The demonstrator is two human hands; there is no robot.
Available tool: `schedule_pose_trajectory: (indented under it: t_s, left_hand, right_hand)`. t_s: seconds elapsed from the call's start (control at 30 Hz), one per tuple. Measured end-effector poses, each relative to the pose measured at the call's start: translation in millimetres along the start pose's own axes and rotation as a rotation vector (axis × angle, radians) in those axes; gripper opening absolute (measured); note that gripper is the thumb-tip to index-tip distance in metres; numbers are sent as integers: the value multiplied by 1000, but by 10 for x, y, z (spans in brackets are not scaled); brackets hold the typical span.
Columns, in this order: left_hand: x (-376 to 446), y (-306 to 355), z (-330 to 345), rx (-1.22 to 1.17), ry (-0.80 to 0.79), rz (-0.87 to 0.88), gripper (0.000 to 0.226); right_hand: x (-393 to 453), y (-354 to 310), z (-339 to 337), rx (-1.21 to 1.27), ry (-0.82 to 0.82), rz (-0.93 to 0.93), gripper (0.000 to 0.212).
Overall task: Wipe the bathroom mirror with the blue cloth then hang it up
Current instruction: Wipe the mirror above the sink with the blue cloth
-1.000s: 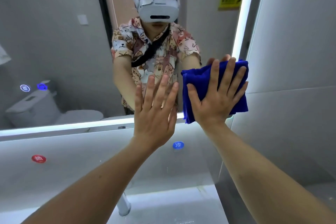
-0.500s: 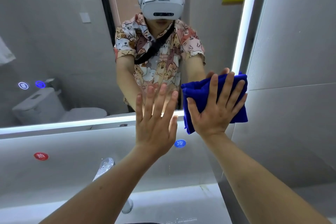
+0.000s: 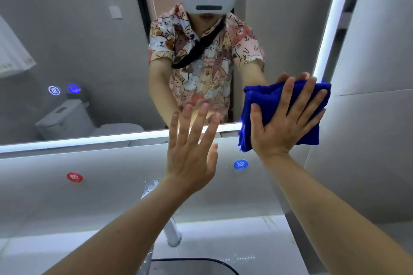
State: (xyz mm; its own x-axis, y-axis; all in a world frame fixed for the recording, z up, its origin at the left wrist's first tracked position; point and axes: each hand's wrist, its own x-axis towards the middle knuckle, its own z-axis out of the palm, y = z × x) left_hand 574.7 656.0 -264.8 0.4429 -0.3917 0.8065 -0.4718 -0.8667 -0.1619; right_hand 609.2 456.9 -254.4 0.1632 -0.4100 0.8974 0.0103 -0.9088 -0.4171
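My right hand (image 3: 283,127) is flat, fingers spread and straight, pressing the folded blue cloth (image 3: 263,100) onto the mirror (image 3: 89,51) at its lower right corner, by the lit edge strip (image 3: 328,29); no pinch, pressure only. My left hand (image 3: 192,154) is released, palm towards the glass, holding nothing. I judge the cloth soft, light and limp, thick in folds; it'll slide easily on glass and could slip if pressure drops; to hang it, pinch a top corner or edge so it drapes.
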Motion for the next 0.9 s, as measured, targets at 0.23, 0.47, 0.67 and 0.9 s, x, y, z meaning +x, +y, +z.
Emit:
schedule_pose_trajectory:
  t_s: [0.23,0.47,0.67,0.9]
  left_hand:
    - [-164,-428,-115,-38,35,-6,75]
    - [-479,-1001,-290,-39,60,-15,69]
    - [-774,-1587,-490,-33,78,-73,66]
    - [-1108,-2260,-709,7,71,-152,71]
  right_hand:
    - [-184,-389,51,-18,26,104,76]
    - [-547,-1076,184,-45,44,95,79]
    - [-822,-1716,253,-40,27,68,78]
    - [-1141,-2464,349,-36,36,45,79]
